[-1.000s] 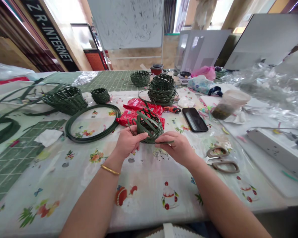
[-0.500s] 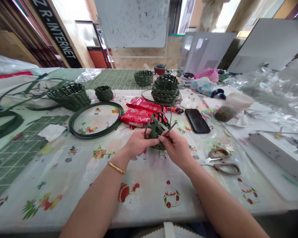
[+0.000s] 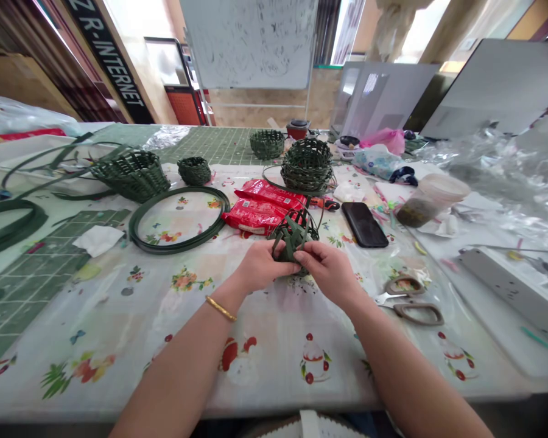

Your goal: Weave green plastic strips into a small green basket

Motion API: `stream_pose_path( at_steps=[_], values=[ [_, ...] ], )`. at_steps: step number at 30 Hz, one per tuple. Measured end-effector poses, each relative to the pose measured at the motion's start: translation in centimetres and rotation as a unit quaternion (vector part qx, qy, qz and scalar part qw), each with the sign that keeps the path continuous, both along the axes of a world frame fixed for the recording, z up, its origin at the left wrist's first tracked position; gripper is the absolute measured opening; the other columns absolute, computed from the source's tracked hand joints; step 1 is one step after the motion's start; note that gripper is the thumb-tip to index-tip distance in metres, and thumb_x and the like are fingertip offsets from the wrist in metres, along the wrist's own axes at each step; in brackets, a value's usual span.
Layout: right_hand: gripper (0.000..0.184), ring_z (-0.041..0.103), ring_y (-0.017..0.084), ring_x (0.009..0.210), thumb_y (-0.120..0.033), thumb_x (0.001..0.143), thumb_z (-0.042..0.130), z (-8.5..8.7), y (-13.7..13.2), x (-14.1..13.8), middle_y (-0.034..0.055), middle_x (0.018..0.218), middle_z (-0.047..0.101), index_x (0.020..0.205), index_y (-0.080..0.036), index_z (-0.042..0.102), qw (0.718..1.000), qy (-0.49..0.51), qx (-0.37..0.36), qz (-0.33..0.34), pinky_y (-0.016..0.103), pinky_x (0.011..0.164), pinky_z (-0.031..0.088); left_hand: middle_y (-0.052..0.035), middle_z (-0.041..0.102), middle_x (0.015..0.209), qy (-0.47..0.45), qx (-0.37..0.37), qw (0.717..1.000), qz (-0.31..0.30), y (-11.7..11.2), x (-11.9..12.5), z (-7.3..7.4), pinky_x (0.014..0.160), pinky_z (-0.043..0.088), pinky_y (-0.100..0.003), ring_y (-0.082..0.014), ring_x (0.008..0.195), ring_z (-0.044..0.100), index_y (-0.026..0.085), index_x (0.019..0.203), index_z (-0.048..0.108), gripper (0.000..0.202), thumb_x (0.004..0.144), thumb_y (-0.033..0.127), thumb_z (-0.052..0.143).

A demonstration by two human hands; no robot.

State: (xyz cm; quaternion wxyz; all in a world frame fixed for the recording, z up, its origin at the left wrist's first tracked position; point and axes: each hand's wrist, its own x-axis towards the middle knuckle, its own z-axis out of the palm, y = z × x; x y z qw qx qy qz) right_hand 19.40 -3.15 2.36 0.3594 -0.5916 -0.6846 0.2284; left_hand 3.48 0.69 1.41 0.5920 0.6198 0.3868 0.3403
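My left hand and my right hand are closed from either side on a small half-woven green basket held just above the table. Its loose green strips stick up and curl away from me. My fingertips meet at the near side of the weave. A gold bangle is on my left wrist.
Finished green baskets stand further back. A coil of green strip, red packets, a black phone, scissors, a plastic cup and a power strip lie around on the flowered tablecloth.
The basket has been turned and drawn in between both hands. My right hand moved left from the strip end until its fingers met the left hand's on the weave.
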Motion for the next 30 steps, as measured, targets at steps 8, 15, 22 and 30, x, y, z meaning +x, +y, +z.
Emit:
stream_pose_path(
  at_steps=[8,15,22,30],
  values=[
    [0.013,0.044,0.011,0.057,-0.030,0.076,0.060,-0.18,0.19,0.90,-0.0027,0.064,0.053,0.071,-0.019,0.054,0.995,0.039,-0.053,0.073,0.023,0.051,0.032,0.0042,0.058,0.062,-0.009,0.013,1.000,0.002,0.12,0.28,-0.28,0.044,0.036,-0.017,-0.0049,0.050,0.044,0.013,0.074,0.066,0.026,0.056,0.027,0.077],
    [0.025,0.041,0.009,0.055,-0.041,0.076,0.061,-0.58,0.07,0.42,-0.0035,0.062,0.049,0.069,-0.019,0.050,0.971,0.215,-0.055,0.092,0.022,0.050,0.033,0.0064,0.049,0.051,0.034,0.032,0.997,0.061,0.47,0.01,-0.21,0.041,0.032,-0.018,-0.0048,0.045,0.039,0.012,0.064,0.060,0.028,0.054,0.031,0.078],
    [0.028,0.044,0.009,0.048,-0.040,0.076,0.061,-0.86,0.58,0.93,-0.0066,0.058,0.054,0.092,-0.022,0.045,0.957,0.268,-0.085,0.065,0.021,0.046,0.031,0.0020,0.062,0.069,0.017,0.038,0.999,0.015,0.23,0.38,-0.75,0.062,0.044,-0.023,-0.0107,0.063,0.054,0.012,0.079,0.066,0.025,0.059,0.024,0.075],
    [0.024,0.049,0.010,0.051,-0.040,0.069,0.068,-0.14,0.18,1.21,-0.0019,0.057,0.060,0.069,-0.019,0.057,0.983,0.173,-0.012,-0.065,0.022,0.048,0.035,0.0049,0.059,0.058,0.004,-0.013,0.999,0.041,0.77,-0.29,-0.54,0.039,0.036,-0.018,-0.0041,0.043,0.042,0.014,0.076,0.067,0.023,0.058,0.024,0.076]
  ],
)
